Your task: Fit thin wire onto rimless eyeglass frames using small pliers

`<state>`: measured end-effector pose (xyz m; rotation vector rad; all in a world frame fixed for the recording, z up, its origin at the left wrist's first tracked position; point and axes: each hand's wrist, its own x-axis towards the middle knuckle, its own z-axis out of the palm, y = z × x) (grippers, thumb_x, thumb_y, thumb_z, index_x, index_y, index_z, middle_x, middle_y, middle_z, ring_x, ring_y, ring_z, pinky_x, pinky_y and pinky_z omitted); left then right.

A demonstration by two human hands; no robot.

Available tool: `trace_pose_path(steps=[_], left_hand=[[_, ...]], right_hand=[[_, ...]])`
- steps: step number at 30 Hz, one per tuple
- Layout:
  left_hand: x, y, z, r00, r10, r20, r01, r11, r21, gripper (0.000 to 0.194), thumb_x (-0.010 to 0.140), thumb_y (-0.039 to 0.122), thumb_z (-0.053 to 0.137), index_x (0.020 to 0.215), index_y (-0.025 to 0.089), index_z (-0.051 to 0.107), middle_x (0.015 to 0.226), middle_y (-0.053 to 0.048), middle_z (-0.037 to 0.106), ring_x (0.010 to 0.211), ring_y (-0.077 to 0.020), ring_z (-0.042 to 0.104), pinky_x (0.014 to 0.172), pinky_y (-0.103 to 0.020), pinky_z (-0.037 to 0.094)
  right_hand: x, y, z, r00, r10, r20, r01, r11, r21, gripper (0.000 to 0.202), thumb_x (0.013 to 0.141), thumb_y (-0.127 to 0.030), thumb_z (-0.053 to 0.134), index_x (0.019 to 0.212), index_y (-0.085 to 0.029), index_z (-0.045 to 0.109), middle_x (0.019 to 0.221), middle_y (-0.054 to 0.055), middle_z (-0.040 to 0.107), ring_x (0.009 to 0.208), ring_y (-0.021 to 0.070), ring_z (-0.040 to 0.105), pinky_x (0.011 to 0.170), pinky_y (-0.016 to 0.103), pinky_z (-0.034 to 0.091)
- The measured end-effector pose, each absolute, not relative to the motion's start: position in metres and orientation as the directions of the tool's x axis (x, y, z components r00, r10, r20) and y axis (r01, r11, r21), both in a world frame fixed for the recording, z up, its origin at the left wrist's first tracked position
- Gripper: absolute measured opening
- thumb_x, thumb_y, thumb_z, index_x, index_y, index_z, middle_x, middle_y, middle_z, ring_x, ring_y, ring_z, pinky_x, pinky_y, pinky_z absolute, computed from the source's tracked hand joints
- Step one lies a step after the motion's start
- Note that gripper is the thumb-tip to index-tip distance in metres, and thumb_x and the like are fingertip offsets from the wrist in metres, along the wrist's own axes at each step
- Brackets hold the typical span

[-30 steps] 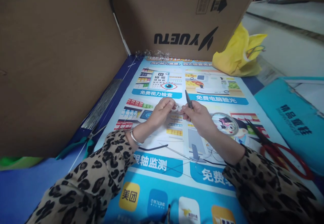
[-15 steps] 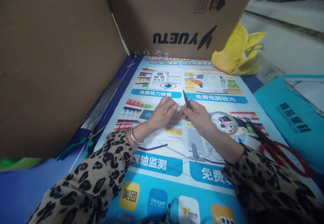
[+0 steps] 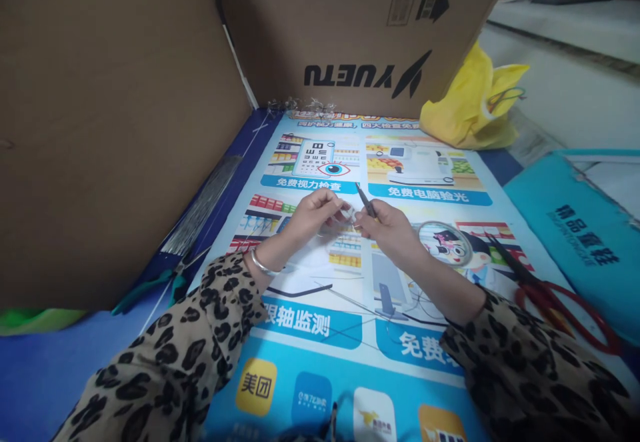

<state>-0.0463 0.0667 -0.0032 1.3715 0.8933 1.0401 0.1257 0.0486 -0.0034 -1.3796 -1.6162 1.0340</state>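
Note:
My left hand point(image 3: 314, 215) is pinched on a small, thin, shiny piece of wire point(image 3: 350, 217) in front of my right hand; its exact shape is blurred. In my right hand point(image 3: 393, 227) is a dark, slim, pointed tool point(image 3: 366, 200), its tip pointing up and away from me. I cannot tell whether it is tweezers or thin pliers. My right fingertips also touch the wire piece. Both hands hover over a printed poster point(image 3: 345, 275). Loose thin wires point(image 3: 340, 295) lie beneath and nearer to me.
Cardboard panels point(image 3: 370, 22) stand at the back and left. Several small wire pieces point(image 3: 315, 107) lie along the back panel. A bundle of straight wires point(image 3: 205, 202) and green-handled pliers point(image 3: 175, 279) are left. Right are red-handled scissors point(image 3: 565, 305), a tape roll point(image 3: 469, 245), a yellow bag point(image 3: 467, 112) and a turquoise box point(image 3: 565, 229).
My left hand has moved slightly left and its fingers have loosened apart from my right hand. The dark tool has tilted a little more to the left.

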Motion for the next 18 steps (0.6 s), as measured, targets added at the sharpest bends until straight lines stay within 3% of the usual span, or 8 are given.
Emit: trace_pose_path(steps=[7, 11, 18], left_hand=[[-0.05, 0.07, -0.005, 0.363, 0.932, 0.018, -0.154, 0.041, 0.987, 0.028, 0.078, 0.041, 0.06, 0.077, 0.016, 0.047, 0.076, -0.001, 0.065, 0.054, -0.0074, 0.059, 0.047, -0.018, 0.04], [-0.049, 0.071, -0.006, 0.349, 0.937, 0.012, -0.163, 0.048, 0.986, 0.026, 0.08, 0.04, 0.058, 0.077, 0.017, 0.046, 0.075, -0.001, 0.064, 0.045, -0.0049, 0.052, 0.042, -0.017, 0.036], [-0.054, 0.077, -0.008, 0.27, 0.959, 0.083, -0.121, -0.052, 0.991, 0.023, 0.082, 0.037, 0.055, 0.076, 0.016, 0.047, 0.074, 0.0, 0.062, 0.043, -0.0028, 0.046, 0.041, -0.016, 0.031]], right_hand=[[0.132, 0.05, 0.001, -0.16, 0.982, 0.104, 0.734, 0.189, -0.652, 0.023, 0.079, -0.043, 0.046, 0.069, -0.022, 0.048, 0.058, -0.003, 0.05, 0.056, 0.0121, 0.046, 0.052, 0.024, 0.03], [0.135, 0.05, 0.002, -0.221, 0.97, 0.099, 0.837, 0.241, -0.491, 0.028, 0.083, -0.047, 0.041, 0.074, -0.022, 0.051, 0.059, -0.002, 0.053, 0.054, 0.0127, 0.047, 0.05, 0.024, 0.026], [0.137, 0.051, 0.004, -0.345, 0.923, 0.174, 0.925, 0.365, -0.105, 0.035, 0.088, -0.047, 0.036, 0.081, -0.019, 0.056, 0.077, 0.005, 0.061, 0.071, 0.0175, 0.053, 0.056, 0.027, 0.027]])
